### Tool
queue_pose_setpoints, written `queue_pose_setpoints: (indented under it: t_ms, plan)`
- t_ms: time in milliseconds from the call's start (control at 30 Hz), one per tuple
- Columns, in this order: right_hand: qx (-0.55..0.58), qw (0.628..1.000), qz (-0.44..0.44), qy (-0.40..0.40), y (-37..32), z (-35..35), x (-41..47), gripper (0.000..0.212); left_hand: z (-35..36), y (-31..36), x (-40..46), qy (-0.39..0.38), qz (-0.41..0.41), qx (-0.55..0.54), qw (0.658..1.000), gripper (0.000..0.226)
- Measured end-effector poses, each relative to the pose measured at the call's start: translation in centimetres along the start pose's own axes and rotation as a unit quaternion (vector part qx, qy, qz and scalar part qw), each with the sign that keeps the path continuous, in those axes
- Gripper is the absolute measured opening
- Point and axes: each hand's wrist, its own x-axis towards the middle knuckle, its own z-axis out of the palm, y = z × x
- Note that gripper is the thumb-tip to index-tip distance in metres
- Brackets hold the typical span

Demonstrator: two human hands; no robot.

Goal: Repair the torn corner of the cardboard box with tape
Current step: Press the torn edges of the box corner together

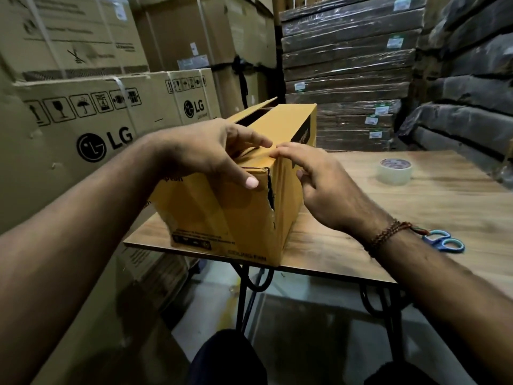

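Observation:
A yellow-brown cardboard box (222, 212) stands on the near left corner of a wooden table (402, 207). Its near vertical corner is torn open along a jagged split (269, 195). My left hand (211, 154) lies over the box's top near edge, thumb down on the front face beside the tear, fingers stretched across the top flaps. My right hand (319, 179) touches the top corner with its fingertips, its palm beside the box's right face. A roll of clear tape (395, 171) lies flat on the table to the right, apart from both hands.
Blue-handled scissors (444, 240) lie on the table near my right wrist. Large printed cartons (91, 129) are stacked close on the left, and wrapped flat packs (347, 65) rise behind the table. The table's black metal legs (244, 290) stand on a grey floor.

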Motion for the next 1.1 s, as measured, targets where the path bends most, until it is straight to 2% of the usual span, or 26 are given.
queue_pose_setpoints:
  t_ms: [167,367,600,867,1100]
  plan:
    - [-0.026,1.0,0.01,0.005,0.4,0.2,0.5,0.052,0.6,-1.0,-0.1,0.033,0.01,0.018,0.999,0.085]
    - [0.021,0.999,0.015,0.035,1.0,1.2,0.1,0.055,1.2,-1.4,-0.2,0.057,0.029,0.018,0.998,0.075]
    - [0.056,0.998,0.013,0.039,1.6,2.1,-0.3,0.071,2.2,-1.4,-0.3,0.104,0.028,0.048,0.993,0.075]
    - [0.073,0.996,0.016,0.055,1.6,2.7,-0.3,0.067,2.6,-1.8,-0.2,0.124,0.042,0.041,0.99,0.073]
    - [0.107,0.991,0.008,0.077,1.2,4.0,-0.1,0.064,1.5,-3.0,-0.3,0.104,0.065,0.034,0.992,0.07]
